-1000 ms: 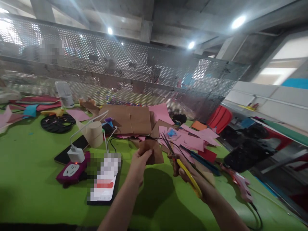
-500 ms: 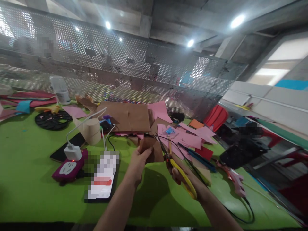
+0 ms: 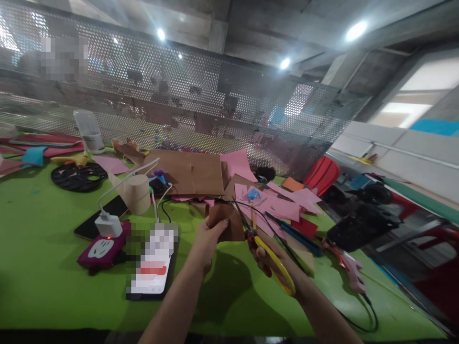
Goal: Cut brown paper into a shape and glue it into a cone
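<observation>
My left hand (image 3: 206,240) pinches a small piece of brown paper (image 3: 227,223) and holds it up above the green table (image 3: 46,248). My right hand (image 3: 274,260) grips yellow-handled scissors (image 3: 267,251); their dark blades point up and left, open beside the right edge of the brown piece. Both hands hover near the table's middle, in front of a heap of pink paper (image 3: 283,203).
A phone (image 3: 152,263) lies left of my left hand, beside a purple power strip (image 3: 102,248) with a white charger. Brown card sheets (image 3: 190,174), a beige paper cylinder (image 3: 138,193), a black disc (image 3: 77,177) and a pink glue gun (image 3: 349,270) lie around. Perforated metal screen behind.
The hands and scissors have stayed almost in place; the scissors came slightly closer to the brown piece. The view shifted a little to the right.
</observation>
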A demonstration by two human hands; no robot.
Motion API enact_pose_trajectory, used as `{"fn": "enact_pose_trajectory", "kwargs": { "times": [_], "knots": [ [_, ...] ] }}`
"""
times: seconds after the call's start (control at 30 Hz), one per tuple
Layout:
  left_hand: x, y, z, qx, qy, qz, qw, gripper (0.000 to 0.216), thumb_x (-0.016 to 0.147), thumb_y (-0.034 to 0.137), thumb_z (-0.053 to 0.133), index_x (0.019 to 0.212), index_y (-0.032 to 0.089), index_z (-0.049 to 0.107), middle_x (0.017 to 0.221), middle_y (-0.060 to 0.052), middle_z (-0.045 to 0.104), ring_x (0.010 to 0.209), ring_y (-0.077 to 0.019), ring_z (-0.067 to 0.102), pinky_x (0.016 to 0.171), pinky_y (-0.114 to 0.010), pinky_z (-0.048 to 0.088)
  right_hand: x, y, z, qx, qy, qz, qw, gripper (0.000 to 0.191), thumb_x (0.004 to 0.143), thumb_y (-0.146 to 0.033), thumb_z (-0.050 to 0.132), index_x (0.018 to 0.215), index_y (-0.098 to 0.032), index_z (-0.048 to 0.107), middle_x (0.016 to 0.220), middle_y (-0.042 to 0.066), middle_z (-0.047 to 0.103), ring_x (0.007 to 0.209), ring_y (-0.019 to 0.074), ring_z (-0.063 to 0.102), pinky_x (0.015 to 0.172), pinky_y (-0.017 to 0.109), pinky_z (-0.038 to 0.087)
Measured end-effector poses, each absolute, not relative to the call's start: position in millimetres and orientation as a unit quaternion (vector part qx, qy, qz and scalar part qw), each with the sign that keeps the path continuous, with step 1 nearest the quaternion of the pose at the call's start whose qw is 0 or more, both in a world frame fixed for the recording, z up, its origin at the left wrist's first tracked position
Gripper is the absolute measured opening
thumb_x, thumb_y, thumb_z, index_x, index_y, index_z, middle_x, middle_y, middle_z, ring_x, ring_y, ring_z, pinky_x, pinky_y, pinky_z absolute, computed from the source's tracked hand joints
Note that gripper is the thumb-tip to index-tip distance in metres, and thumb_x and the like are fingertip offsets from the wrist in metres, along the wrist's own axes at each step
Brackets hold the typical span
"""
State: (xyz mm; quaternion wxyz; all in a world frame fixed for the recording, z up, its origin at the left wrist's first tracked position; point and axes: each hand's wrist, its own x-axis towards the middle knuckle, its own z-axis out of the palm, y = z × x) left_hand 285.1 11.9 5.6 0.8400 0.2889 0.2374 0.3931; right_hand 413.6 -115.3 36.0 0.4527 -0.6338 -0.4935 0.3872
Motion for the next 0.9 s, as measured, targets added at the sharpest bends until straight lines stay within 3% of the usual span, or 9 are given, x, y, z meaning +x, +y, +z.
{"fn": "enact_pose_trajectory", "kwargs": {
  "times": [0.2,0.4,0.7,0.9],
  "knots": [
    [285,11,7,0.274,0.233,0.387,0.849,0.046,0.052,0.032,0.088,0.091,0.012,0.073,0.087,-0.011,0.076,0.08,-0.0258,0.073,0.077,-0.036,0.057,415,-115,37,-0.623,-0.492,0.409,0.449,0.05,0.083,-0.065,0.057,0.11,-0.023,0.053,0.07,-0.006,0.033,0.051,0.0075,0.027,0.044,0.019,0.021],
    [285,12,7,0.285,0.24,0.39,0.842,0.043,0.053,0.032,0.088,0.088,0.012,0.074,0.086,-0.01,0.076,0.078,-0.0246,0.073,0.078,-0.034,0.057,410,-113,46,-0.635,-0.463,0.412,0.462,0.059,0.073,-0.07,0.065,0.103,-0.021,0.055,0.067,-0.007,0.033,0.047,0.0056,0.026,0.039,0.017,0.02],
    [285,14,3,0.29,0.249,0.38,0.842,0.044,0.053,0.033,0.088,0.089,0.011,0.075,0.09,-0.011,0.076,0.082,-0.0237,0.072,0.081,-0.034,0.057,410,-112,52,-0.654,-0.436,0.418,0.455,0.051,0.071,-0.061,0.072,0.097,-0.02,0.055,0.071,-0.005,0.039,0.048,0.0048,0.027,0.036,0.015,0.021],
    [284,14,5,0.288,0.248,0.396,0.836,0.045,0.053,0.035,0.089,0.091,0.013,0.076,0.09,-0.011,0.077,0.085,-0.0239,0.072,0.081,-0.033,0.057,413,-112,52,-0.65,-0.431,0.428,0.457,0.051,0.07,-0.061,0.071,0.097,-0.02,0.057,0.068,-0.007,0.035,0.046,0.0041,0.023,0.037,0.015,0.018]
  ]
}}
